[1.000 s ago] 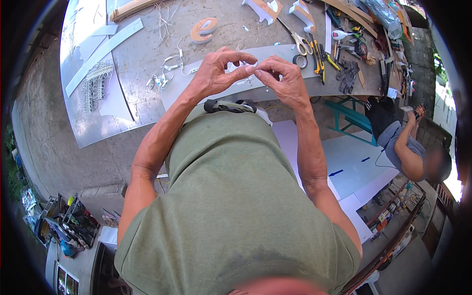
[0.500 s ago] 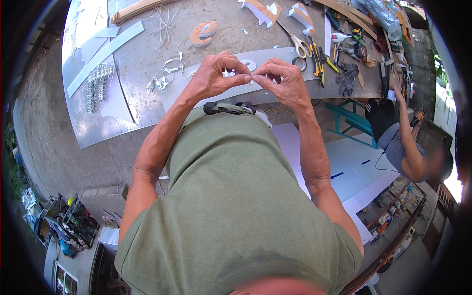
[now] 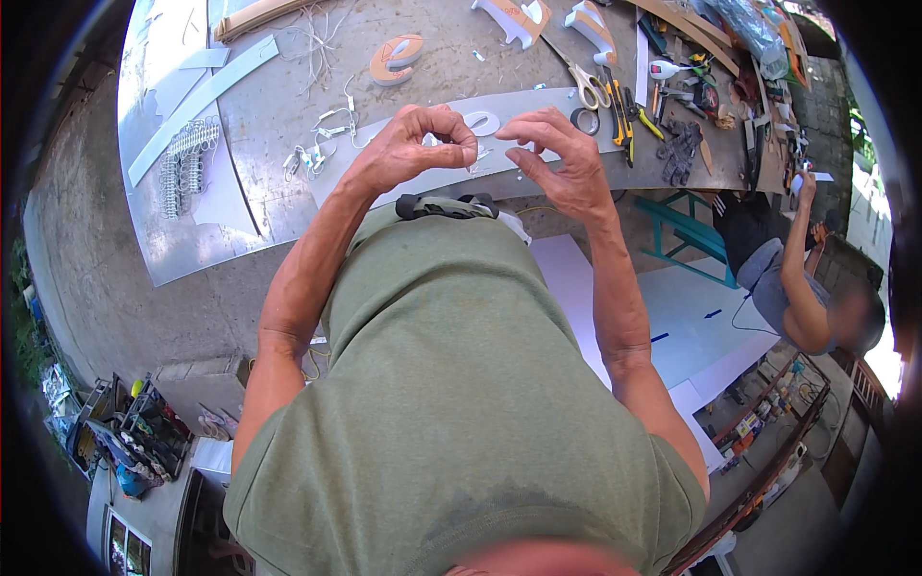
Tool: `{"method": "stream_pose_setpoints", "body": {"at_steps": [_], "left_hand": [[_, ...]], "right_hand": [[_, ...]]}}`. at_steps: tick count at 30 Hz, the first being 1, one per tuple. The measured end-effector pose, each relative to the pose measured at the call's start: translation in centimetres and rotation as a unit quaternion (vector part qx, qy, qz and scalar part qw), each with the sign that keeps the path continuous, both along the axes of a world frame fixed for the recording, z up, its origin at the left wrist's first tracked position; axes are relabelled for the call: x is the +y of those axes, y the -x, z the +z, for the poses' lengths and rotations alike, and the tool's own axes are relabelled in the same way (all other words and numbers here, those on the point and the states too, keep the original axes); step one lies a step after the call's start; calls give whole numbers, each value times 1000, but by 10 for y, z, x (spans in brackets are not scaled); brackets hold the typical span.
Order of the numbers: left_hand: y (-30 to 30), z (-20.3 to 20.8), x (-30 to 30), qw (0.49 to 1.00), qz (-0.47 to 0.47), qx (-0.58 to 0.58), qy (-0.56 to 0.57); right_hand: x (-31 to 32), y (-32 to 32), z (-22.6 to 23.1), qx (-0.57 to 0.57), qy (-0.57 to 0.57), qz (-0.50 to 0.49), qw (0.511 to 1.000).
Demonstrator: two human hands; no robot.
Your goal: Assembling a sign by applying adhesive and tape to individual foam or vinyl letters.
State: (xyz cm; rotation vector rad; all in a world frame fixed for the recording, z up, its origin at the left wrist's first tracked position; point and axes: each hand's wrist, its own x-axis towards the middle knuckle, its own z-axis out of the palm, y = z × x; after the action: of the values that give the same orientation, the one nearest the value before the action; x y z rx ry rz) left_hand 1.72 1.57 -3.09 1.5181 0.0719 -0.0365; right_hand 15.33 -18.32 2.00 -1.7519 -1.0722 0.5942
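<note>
Thin white wire (image 3: 473, 173) shows at the tips of the left hand (image 3: 413, 149), whose thumb and forefinger are together and seem to pinch it; the strand is too small to trace further. The right hand (image 3: 557, 158) is just beside it, its thumb and forefinger spread apart. Half a second ago the fingertips of both hands met; now a gap lies between them.

Just beyond the fingertips, a curved white piece (image 3: 483, 123) lies on a pale sheet (image 3: 336, 187) that runs beneath both hands. Left of the left fingers is a string of white modules (image 3: 333, 132) on loose wire; farther left, a coiled white bundle (image 3: 182, 168).

Beyond the left fingers sits a tan-faced curved shape (image 3: 387, 70) with dark handwritten marks. Farther beyond the right fingers, a tan-and-white shape (image 3: 514, 21) bears reddish writing, too small to read.

To the right of the right fingers are a tape roll (image 3: 584, 119), scissors (image 3: 588, 86), a yellow cutter (image 3: 619, 110) and grey gloves (image 3: 680, 152). Well apart, at the far right, a co-worker (image 3: 788, 298) has an arm held out; that person's hand has shifted outward since the earlier frame and now shows a white object (image 3: 797, 183).
</note>
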Motion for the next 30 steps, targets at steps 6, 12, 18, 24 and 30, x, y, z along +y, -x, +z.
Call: {"method": "stream_pose_setpoints", "body": {"at_steps": [6,12,18,24,30], "left_hand": [[3,3,-4,989,-8,59,138],[2,1,-5,994,-18,41,96],[-2,6,-7,996,-7,-26,-86],[-1,-1,-10,994,32,58,85],[-1,-5,-11,993,27,51,99]], "right_hand": [[5,2,-6,-171,-74,73,980],[4,3,-7,-163,-77,70,981],[-2,1,-6,-90,-17,58,994],[-8,3,-6,-42,-16,-6,999],[-7,11,-2,-55,48,37,997]]}}
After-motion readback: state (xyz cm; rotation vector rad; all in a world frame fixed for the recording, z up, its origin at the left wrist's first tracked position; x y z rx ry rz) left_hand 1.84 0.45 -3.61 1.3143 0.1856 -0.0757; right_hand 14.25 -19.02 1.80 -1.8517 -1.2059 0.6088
